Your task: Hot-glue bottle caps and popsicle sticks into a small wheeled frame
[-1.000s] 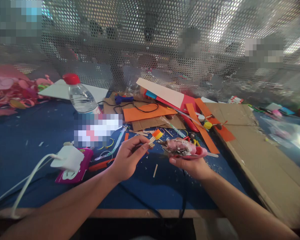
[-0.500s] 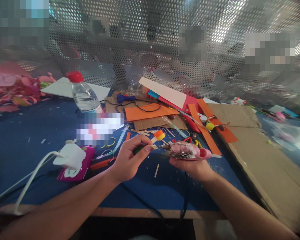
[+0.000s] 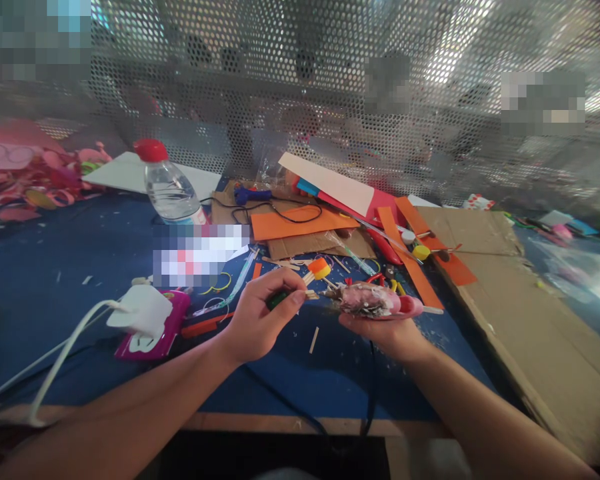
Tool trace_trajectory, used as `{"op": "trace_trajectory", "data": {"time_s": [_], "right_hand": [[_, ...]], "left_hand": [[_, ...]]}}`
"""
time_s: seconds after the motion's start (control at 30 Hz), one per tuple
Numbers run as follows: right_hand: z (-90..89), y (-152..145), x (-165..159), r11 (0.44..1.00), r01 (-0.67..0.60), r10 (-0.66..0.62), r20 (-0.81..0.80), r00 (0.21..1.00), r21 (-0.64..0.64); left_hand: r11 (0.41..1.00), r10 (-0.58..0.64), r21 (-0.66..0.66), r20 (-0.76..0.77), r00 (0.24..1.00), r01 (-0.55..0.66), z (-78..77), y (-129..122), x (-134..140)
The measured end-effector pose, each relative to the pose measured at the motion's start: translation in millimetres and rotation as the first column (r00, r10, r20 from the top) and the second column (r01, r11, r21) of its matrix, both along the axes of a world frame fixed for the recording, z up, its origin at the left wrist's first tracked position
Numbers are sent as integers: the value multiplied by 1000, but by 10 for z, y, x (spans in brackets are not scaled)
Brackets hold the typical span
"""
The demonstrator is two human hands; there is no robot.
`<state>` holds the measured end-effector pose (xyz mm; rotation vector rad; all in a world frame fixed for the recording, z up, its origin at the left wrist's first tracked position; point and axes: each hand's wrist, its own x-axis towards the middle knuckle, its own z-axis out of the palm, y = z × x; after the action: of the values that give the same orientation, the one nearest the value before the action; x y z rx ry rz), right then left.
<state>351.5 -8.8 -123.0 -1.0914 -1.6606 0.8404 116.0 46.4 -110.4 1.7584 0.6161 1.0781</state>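
My left hand (image 3: 270, 313) is closed, pinching the ends of several thin wooden sticks (image 3: 311, 294) between thumb and fingers. Something green (image 3: 278, 299) shows within its grip. Just beyond the fingertips is a small orange and yellow piece (image 3: 320, 269); whether it is joined to the sticks I cannot tell. My right hand (image 3: 387, 333) is wrapped from below around a pink hot glue gun (image 3: 367, 300) crusted with dried glue. Its nozzle points left, close to the stick ends, and a pale glue stick (image 3: 433, 311) pokes out of the back. A black cord (image 3: 371, 380) hangs beneath it.
A red-capped water bottle (image 3: 173, 187) and a white charger (image 3: 140, 310) on a magenta box stand left. Orange strips (image 3: 300, 225), scissors and scraps lie behind. Cardboard (image 3: 520, 313) covers the right side, and a perforated metal screen (image 3: 300, 87) rises at the back.
Both hands stay almost still, with the sticks and the glue gun held in place. Only the view has shifted very slightly.
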Motion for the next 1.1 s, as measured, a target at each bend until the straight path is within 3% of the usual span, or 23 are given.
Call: {"op": "trace_trajectory", "data": {"time_s": [0.73,1.1], "right_hand": [[-14,2,6,996,-17,14,39,999,82],[4,-21,-11,1000,3,-3,18,1000,17]], "left_hand": [[999,-9,50,4,1000,9,7,-5,-1],[998,-8,69,2,1000,8,-1,11,6]]}}
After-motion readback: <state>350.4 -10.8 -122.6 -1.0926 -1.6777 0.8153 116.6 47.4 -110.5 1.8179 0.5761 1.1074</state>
